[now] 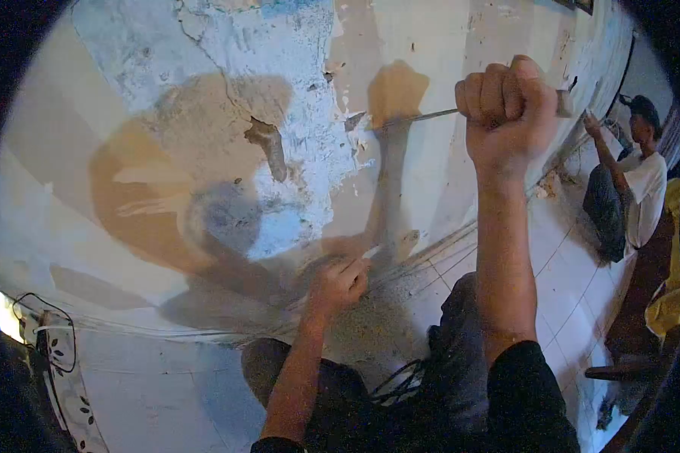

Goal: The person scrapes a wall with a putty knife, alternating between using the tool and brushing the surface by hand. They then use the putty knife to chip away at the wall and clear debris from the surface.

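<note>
My right hand (508, 113) is a raised fist, shut on the handle of a scraper (419, 117) whose thin metal blade points left, its tip touching the peeling wall (204, 151). Lower down, my left hand (341, 283) is shut on a small pale chip (372, 251) near the foot of the wall. The wall shows cream paint, brown patches and bare blue-white plaster with a crack. Both my knees (461, 317) are bent below, as I squat close to the wall.
Another person (633, 181) in a white shirt and cap squats at the right, one hand on the same wall. White floor tiles (574, 279) run along the base, dusted with debris. A patterned cloth with a black cable (53, 355) lies at the lower left.
</note>
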Tool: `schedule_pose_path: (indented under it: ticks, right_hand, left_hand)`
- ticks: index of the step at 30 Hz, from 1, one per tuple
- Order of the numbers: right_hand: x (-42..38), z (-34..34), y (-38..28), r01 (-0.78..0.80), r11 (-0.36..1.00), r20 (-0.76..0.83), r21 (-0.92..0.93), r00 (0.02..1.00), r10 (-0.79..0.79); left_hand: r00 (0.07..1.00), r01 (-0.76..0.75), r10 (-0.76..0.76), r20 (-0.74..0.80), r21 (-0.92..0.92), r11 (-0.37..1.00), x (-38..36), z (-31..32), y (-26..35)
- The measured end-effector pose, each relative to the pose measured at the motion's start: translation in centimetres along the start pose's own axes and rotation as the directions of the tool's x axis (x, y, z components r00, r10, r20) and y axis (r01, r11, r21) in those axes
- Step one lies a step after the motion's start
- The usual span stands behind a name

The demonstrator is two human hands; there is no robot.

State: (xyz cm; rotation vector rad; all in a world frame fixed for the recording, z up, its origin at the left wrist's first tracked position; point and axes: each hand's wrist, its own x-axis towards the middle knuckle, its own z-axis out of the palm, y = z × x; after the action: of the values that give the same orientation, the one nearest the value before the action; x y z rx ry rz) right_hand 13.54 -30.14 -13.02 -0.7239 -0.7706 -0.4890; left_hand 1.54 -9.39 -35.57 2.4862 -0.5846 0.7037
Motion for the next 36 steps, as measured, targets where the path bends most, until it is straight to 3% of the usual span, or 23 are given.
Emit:
schedule_pose_path:
  ticks: [5, 7, 9, 12, 13, 14, 15, 16, 18, 20, 22, 23, 25, 26, 28, 30, 31, 32, 34, 36]
  right_hand:
    - [-2.0, -0.5, -1.2, -0.073, 0.997, 0.021, -0.038, 0.997, 0.074]
    - [-1.9, 0.1, -1.6, -0.098, 0.994, 0.044, -0.043, 0.994, 0.100]
    - [-1.2, 1.0, -2.0, 0.005, 0.999, -0.006, 0.047, 1.000, -0.005]
    - [-0.2, 1.9, 0.4, 0.035, 0.987, -0.138, 0.156, 0.990, -0.013]
    - [-0.2, 1.2, 1.9, -0.026, 0.996, -0.051, 0.086, 0.998, 0.031]
    - [-1.3, 0.8, 3.2, -0.073, 0.986, -0.029, -0.148, 0.997, 0.069]
    - [-2.5, -0.1, 5.3, -0.072, 0.939, -0.105, -0.335, 0.994, 0.039]
    - [-4.2, -0.4, 4.6, -0.156, 0.909, 0.032, -0.387, 0.983, 0.182]
    - [-7.9, -1.5, 3.8, -0.323, 0.837, 0.053, -0.441, 0.922, 0.384]
    - [-12.3, -2.6, 3.4, -0.468, 0.799, 0.053, -0.377, 0.851, 0.523]
    - [-15.0, -3.3, 2.6, -0.355, 0.697, 0.175, -0.623, 0.805, 0.567]
    - [-15.8, -2.9, 2.5, -0.363, 0.692, 0.167, -0.624, 0.803, 0.572]
    - [-16.7, -0.6, 2.9, -0.167, 0.799, 0.374, -0.577, 0.817, 0.440]
    - [-16.3, 0.5, 2.8, -0.171, 0.797, 0.366, -0.580, 0.819, 0.442]
    - [-13.7, 3.0, 1.7, -0.107, 0.905, 0.397, -0.411, 0.873, 0.284]
    - [-10.8, 4.9, -0.5, -0.106, 0.921, 0.316, -0.375, 0.919, 0.234]
    - [-9.7, 5.6, -1.8, -0.127, 0.951, 0.324, -0.282, 0.920, 0.219]
    - [-8.7, 6.3, -2.9, -0.149, 0.971, 0.330, -0.187, 0.921, 0.205]
    - [-8.1, 8.6, -3.8, -0.097, 0.995, 0.284, 0.023, 0.955, 0.086]
    - [-8.0, 8.9, -3.0, -0.098, 0.992, 0.327, -0.078, 0.937, 0.118]
  left_hand:
    - [0.998, 0.049, -0.049, -0.032, 0.014, 0.999, 0.3, -1.1, 0.6]
    - [0.999, 0.034, -0.035, 0.037, 0.028, 0.999, 0.4, -1.2, 0.6]
    - [0.999, 0.021, -0.022, 0.031, 0.032, 0.999, 0.2, -1.0, 0.8]
    - [1.000, 0.007, -0.008, 0.015, 0.024, 1.000, 0.0, -0.7, 0.4]
    - [1.000, 0.014, -0.014, 0.007, 0.011, 1.000, 0.1, -0.7, 0.3]
    - [1.000, 0.012, -0.012, 0.004, 0.010, 1.000, 0.1, -0.9, 0.5]
    - [0.998, 0.058, -0.058, 0.014, 0.034, 0.998, 0.2, -1.4, 1.0]
    - [0.994, 0.102, -0.104, 0.020, 0.059, 0.993, 0.4, -1.8, 1.2]
    - [0.996, 0.086, -0.087, 0.024, 0.044, 0.995, 0.3, -2.1, 1.0]
    - [0.996, 0.085, -0.086, 0.024, 0.028, 0.996, 0.2, -2.3, 1.0]
    - [0.995, 0.075, -0.081, -0.057, -0.105, 0.992, 0.4, -2.3, 1.5]
    - [0.995, 0.079, -0.085, -0.049, -0.110, 0.991, 0.2, -2.3, 1.7]
    - [1.000, 0.027, -0.027, 0.003, 0.015, 1.000, -0.1, -2.5, 1.7]
    - [1.000, 0.024, -0.024, 0.010, 0.011, 1.000, -0.2, -2.5, 1.5]
    - [0.897, 0.327, -0.328, 0.295, 0.056, 0.943, -0.3, -2.3, 0.9]
    - [0.926, 0.306, -0.304, 0.222, 0.029, 0.952, 0.3, -3.3, 1.3]
    - [0.951, 0.270, -0.269, 0.151, 0.011, 0.963, 0.4, -3.6, 1.3]
    - [0.941, 0.272, -0.280, 0.188, 0.068, 0.960, -0.2, -3.0, 0.3]
    - [0.953, 0.263, -0.259, 0.159, -0.001, 0.965, -0.2, -2.4, -0.1]
    - [0.962, 0.248, -0.238, 0.131, -0.065, 0.967, -0.3, -2.3, -0.1]
